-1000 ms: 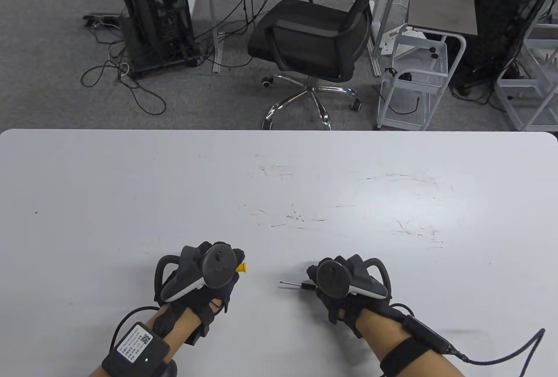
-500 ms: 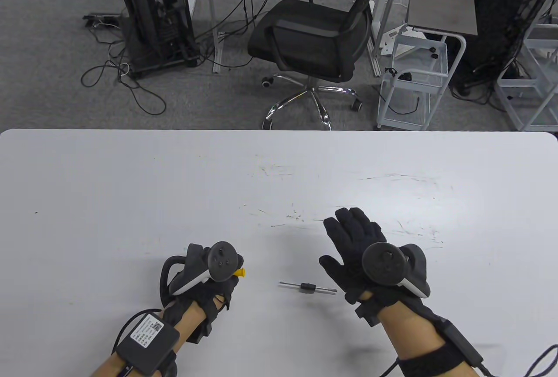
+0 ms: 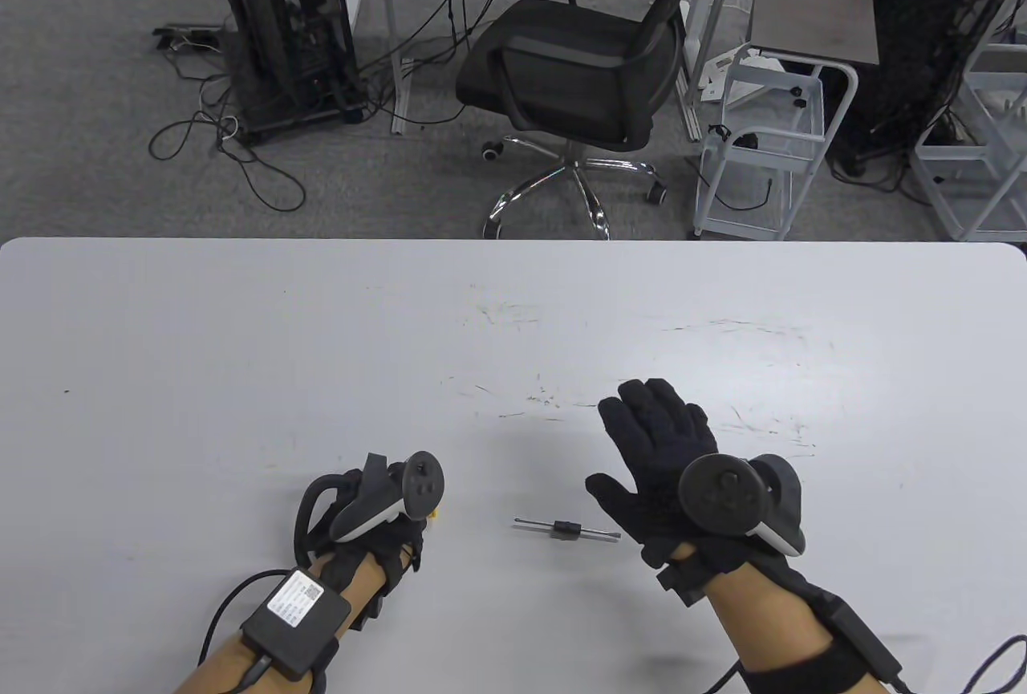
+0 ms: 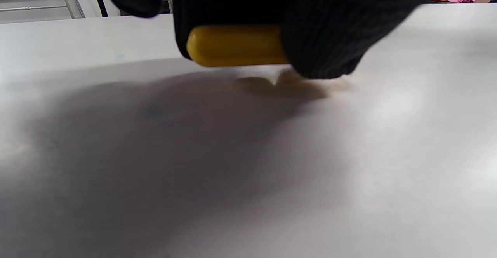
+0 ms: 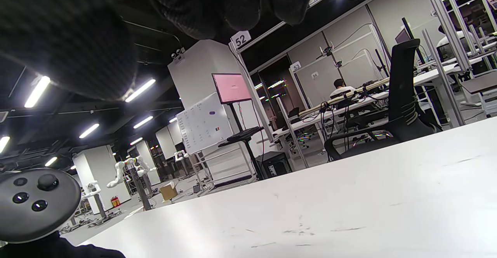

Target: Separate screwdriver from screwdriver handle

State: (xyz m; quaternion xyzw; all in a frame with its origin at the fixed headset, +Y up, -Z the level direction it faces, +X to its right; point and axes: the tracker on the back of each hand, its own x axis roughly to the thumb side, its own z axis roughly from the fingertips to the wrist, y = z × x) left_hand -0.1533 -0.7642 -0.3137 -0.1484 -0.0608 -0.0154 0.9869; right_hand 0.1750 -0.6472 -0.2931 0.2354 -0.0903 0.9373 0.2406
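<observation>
On the table, near its front edge, the shaft lies flat between my two hands. My left hand is to its left, low over the table, with the handle in it. My right hand is just right of the shaft, apart from it. A chair stands behind the table.

Beyond my scuffed white surface stood a black office chair, a computer tower and a white cart.
</observation>
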